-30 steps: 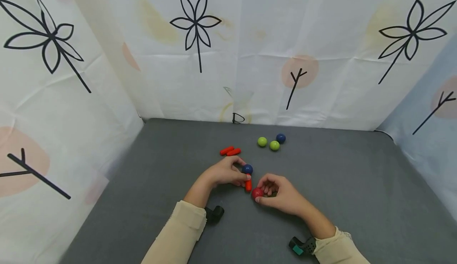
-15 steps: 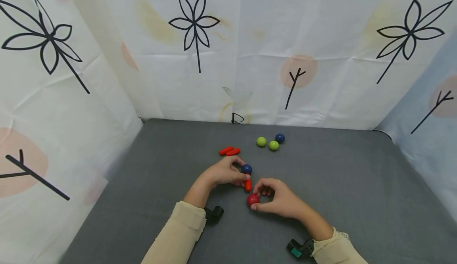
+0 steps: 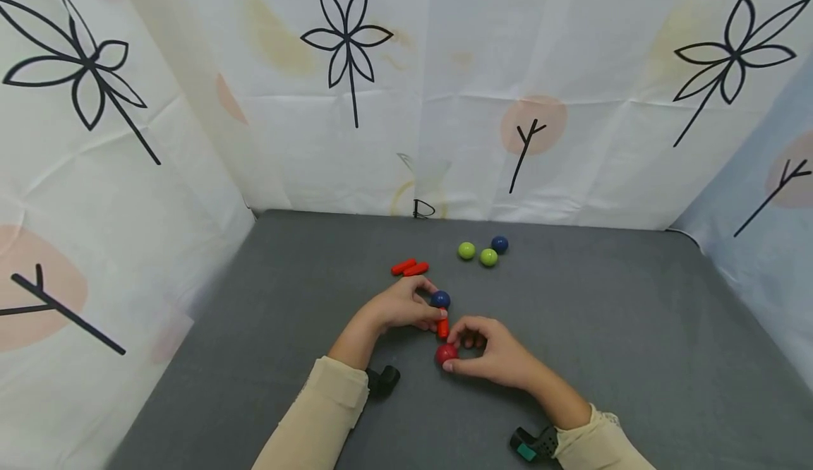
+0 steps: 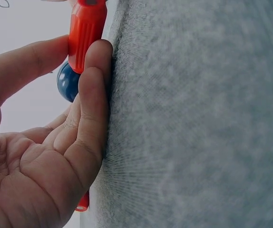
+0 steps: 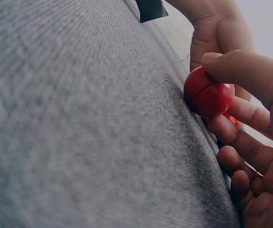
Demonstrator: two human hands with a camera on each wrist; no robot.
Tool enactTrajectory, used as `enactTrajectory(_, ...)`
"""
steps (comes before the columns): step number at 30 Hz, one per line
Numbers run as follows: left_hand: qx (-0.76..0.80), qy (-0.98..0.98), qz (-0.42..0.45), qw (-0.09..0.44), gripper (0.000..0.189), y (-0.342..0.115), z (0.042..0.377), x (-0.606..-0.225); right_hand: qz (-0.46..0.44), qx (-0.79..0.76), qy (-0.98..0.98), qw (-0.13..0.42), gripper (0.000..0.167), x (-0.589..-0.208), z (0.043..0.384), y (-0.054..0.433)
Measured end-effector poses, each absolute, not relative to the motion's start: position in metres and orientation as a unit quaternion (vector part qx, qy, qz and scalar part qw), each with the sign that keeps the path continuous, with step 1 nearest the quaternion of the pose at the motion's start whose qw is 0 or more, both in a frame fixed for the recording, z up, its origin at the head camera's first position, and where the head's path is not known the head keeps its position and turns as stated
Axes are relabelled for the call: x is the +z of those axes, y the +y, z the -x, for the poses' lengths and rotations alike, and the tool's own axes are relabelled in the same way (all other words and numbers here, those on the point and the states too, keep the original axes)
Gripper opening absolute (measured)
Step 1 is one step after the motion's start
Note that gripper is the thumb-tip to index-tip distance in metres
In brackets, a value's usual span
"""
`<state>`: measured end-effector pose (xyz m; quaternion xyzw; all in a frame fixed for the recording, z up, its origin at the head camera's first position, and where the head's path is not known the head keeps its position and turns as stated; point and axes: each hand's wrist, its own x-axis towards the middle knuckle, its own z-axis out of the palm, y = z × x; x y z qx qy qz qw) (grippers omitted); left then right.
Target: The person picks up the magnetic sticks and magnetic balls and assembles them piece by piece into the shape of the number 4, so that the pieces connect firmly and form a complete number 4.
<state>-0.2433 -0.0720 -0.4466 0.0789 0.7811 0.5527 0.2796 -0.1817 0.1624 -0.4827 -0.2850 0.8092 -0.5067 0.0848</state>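
Observation:
My left hand pinches a short red ribbed stick between thumb and fingers, low over the grey table. At the stick's far end is a blue ball, and my left index finger reaches to it. My right hand holds a glossy red ball between thumb and fingertips; a seam line runs round it. In the head view the red ball sits just in front of the stick's near end; whether they touch I cannot tell. Its other fingers curl loosely below in the right wrist view.
Two more red sticks lie side by side beyond my left hand. Farther back are two green balls and another blue ball. A printed white cloth walls the grey table at the back and sides.
My right hand has shifted the red ball a little left and nearer to me, to below the red stick's near end. The left hand has barely moved.

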Motion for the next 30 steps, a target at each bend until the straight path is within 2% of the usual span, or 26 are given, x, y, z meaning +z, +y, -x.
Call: enactTrajectory(30,0.549,0.782,-0.089,0.282,0.04,-0.0725,0.2396,-0.4424,0.269,-0.51,0.813,0.08,0.022,-0.4836,0.1823,0.1619)
